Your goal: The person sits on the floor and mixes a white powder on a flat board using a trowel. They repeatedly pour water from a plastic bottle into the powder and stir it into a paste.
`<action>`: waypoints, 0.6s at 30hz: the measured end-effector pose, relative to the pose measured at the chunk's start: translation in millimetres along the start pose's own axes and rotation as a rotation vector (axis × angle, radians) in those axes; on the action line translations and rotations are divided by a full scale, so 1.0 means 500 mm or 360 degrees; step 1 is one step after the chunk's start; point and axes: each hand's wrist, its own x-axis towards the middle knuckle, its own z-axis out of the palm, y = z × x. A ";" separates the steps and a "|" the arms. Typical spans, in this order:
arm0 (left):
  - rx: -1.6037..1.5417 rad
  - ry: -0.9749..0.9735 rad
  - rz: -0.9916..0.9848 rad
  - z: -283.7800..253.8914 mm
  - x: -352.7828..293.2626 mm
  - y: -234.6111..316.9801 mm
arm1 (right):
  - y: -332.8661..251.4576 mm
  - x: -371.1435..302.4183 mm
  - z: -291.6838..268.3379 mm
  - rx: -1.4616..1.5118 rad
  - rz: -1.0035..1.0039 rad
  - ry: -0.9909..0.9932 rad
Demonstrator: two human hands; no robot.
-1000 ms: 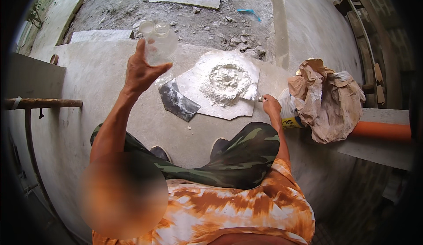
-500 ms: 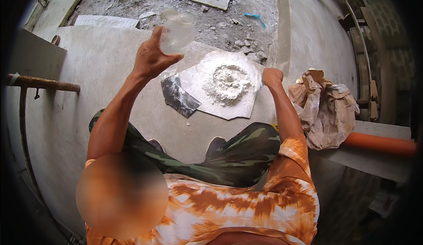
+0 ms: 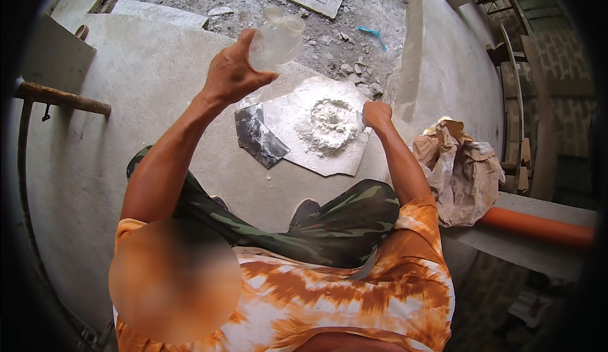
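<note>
My left hand [image 3: 235, 72] is closed around a clear plastic jar [image 3: 277, 44], held above the far left side of a white board [image 3: 288, 106]. The jar's round lid seems to hang open at its mouth. On the board lies a ring of white powder [image 3: 332, 127] with a hollow in its middle. My right hand [image 3: 378, 115] is a fist at the board's right edge, gripping what looks like a putty knife [image 3: 361, 119]; only a little grey blade shows. A dark, powder-smeared plate [image 3: 261, 138] overlaps the board's left corner.
A crumpled brown paper sack [image 3: 461, 174] stands at the right, beside an orange pipe [image 3: 538, 226] on a ledge. Beyond the board lies rubble [image 3: 364, 70] with a blue strip [image 3: 372, 33]. A rusty metal bar [image 3: 69, 98] juts in from the left.
My left hand has carried the jar a little to the right, closer to the powder. My right fist has moved slightly left toward the powder. The view has also shifted slightly.
</note>
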 end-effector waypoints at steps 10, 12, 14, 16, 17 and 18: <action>0.0053 -0.0067 -0.0129 -0.012 0.009 0.012 | 0.028 0.070 -0.010 0.0086 0.0078 0.0235; 0.0058 -0.0078 -0.0139 -0.013 0.011 0.017 | 0.020 0.094 0.002 0.0084 0.0036 0.0287; 0.0089 -0.0086 -0.0154 -0.011 0.010 0.015 | 0.000 0.098 0.005 0.0098 -0.0037 0.0274; 0.0105 -0.0064 -0.0133 -0.009 0.008 0.007 | -0.022 0.090 -0.004 0.0157 -0.0069 0.0236; 0.0101 -0.0037 -0.0100 -0.006 0.006 0.000 | -0.029 0.080 -0.016 0.0185 -0.0080 0.0218; 0.0098 -0.0010 -0.0067 -0.004 0.004 -0.004 | -0.035 0.069 -0.026 0.0192 -0.0100 0.0166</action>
